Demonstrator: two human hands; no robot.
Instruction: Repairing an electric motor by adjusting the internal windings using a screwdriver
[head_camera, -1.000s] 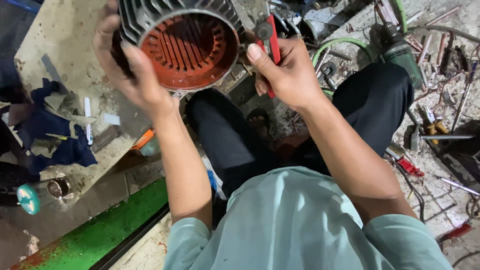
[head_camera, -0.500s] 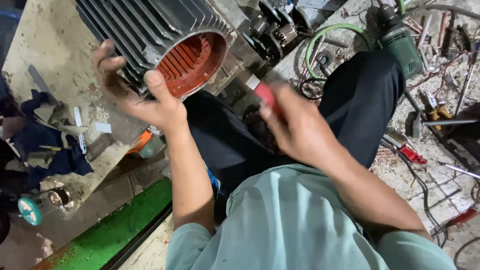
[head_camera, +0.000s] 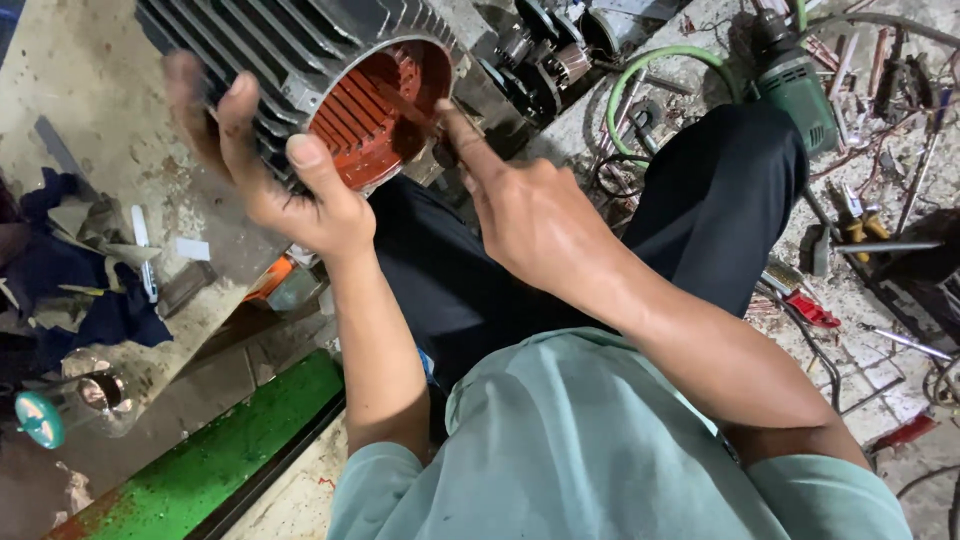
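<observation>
Change: right hand (head_camera: 535, 215) has come up from the lap to the motor housing's (head_camera: 300, 60) open end; housing now tilts more to the right.
Left hand (head_camera: 275, 170): gripping the ribbed rim, thumb up.
Right hand: forefinger at the orange slots, holding a small dark tool.
Housing: on the knees, above the dark trousers (head_camera: 700, 210).
Floor: green drill (head_camera: 800, 85), scattered tools.
</observation>
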